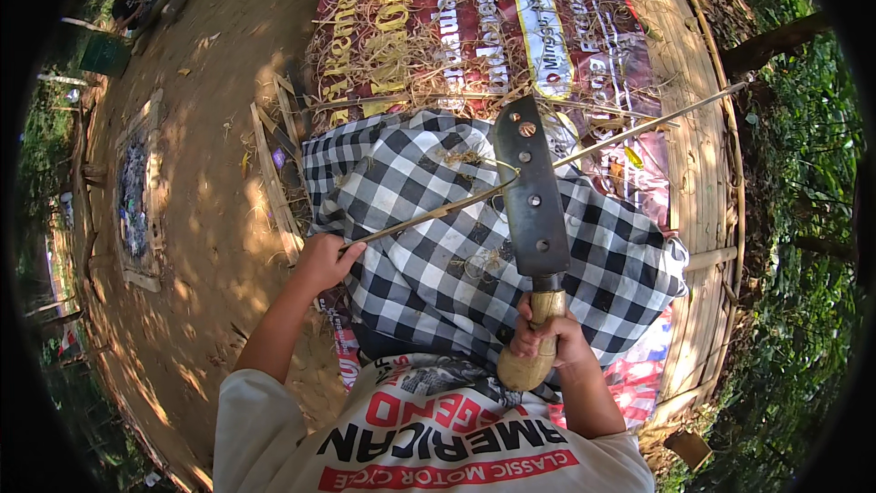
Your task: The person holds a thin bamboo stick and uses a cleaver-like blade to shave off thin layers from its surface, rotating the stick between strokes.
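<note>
My right hand (550, 336) is wrapped round the wooden handle of a broad knife (532, 192), whose dark blade has several round holes and points away from me. A long thin bamboo strip (429, 216) is gripped near its close end by my left hand (327, 260). From there it slants up to the right and passes behind the blade, so that stretch is hidden. Beside the blade's left edge a pale thin curl (504, 167) bends off the strip. Over my lap lies a black-and-white checked cloth (411, 164), with a few shavings on it.
Beyond the cloth, a printed dark-red banner (429, 18) is strewn with curly shavings. Bamboo slats (698, 164) form the platform on the right, with green plants beyond. To the left are bare earth (210, 173), split bamboo pieces (274, 183) and a framed pit (139, 187) of litter.
</note>
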`<state>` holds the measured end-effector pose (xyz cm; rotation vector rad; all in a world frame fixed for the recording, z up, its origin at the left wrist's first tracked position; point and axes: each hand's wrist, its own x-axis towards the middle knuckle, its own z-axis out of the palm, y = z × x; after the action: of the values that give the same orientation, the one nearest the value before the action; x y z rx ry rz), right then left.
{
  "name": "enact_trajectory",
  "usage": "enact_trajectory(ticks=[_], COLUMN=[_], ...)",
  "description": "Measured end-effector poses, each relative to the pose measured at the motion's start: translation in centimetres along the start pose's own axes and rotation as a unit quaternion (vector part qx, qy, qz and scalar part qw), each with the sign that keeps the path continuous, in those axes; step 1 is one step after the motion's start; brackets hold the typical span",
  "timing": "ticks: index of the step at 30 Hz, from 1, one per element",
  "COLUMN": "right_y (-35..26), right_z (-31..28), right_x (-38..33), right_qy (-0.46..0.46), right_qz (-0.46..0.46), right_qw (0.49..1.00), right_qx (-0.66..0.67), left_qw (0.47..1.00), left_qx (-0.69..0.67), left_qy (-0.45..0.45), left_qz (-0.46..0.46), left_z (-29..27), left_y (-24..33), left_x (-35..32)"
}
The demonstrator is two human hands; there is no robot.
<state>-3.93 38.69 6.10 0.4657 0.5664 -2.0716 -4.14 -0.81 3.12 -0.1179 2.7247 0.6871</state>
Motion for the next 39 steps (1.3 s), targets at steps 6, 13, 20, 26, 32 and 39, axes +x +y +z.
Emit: enact_trajectory(ticks=[6, 13, 20, 26, 32, 39], right_y=[-0.6, -2.4, -0.7, -3.0, 1.1, -1.4], right_z=[0.4, -0.6, 1.0, -0.2, 0.4, 0.3], right_x=[-0.7, -0.9, -0.6, -0.7, 0.0, -0.4], right_qy=[-0.042, -0.023, -0.027, -0.056, -0.053, -0.076], right_qz=[0.063, -0.082, 0.084, -0.106, 0.122, -0.015], right_qw=[0.997, 0.995, 0.996, 0.989, 0.991, 0.993], right_qx=[0.03, 0.06, -0.001, 0.091, 0.014, 0.088], left_qw=[0.999, 0.999, 0.999, 0.995, 0.998, 0.995], left_qx=[-0.038, -0.031, -0.009, -0.018, -0.008, -0.033], left_qy=[-0.004, 0.01, 0.038, 0.098, 0.059, 0.09], left_qz=[-0.003, -0.026, -0.035, 0.0, -0.016, 0.003], left_z=[0.4, 0.7, 1.0, 2.0, 1.6, 1.8], left_y=[-0.6, -0.1, 0.9, 0.6, 0.4, 0.6], left_x=[-0.2, -0.5, -0.8, -1.2, -0.8, -1.0])
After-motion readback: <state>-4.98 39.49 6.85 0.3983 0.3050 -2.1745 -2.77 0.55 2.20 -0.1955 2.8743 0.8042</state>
